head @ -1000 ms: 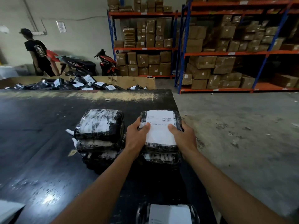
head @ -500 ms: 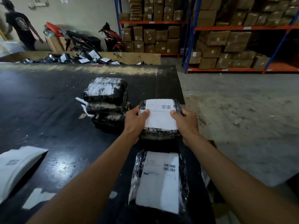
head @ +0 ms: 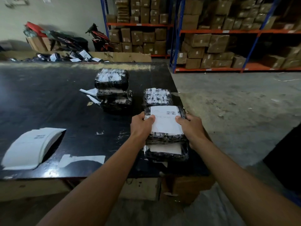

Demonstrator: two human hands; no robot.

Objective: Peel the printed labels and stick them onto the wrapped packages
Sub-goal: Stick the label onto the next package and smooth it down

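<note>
Head view: my left hand (head: 140, 126) and right hand (head: 192, 129) grip the wrapped package (head: 164, 137) by its two sides, fingers curled around it. Each thumb presses on the white label (head: 166, 123) stuck on its top. Directly beneath that package lies a second labelled package (head: 166, 152) on the black table (head: 48, 98). Just behind it sits another package (head: 156, 97), with a stack of three (head: 112, 92) behind and to the left. The label sheets (head: 31, 147) lie well to the left.

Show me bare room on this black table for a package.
Bare: the black tabletop left of the three-high stack of black wrapped packages, beyond the curled white label sheets. Crowded: the right edge, where the held labelled package, the package beneath and the package behind line up.
</note>
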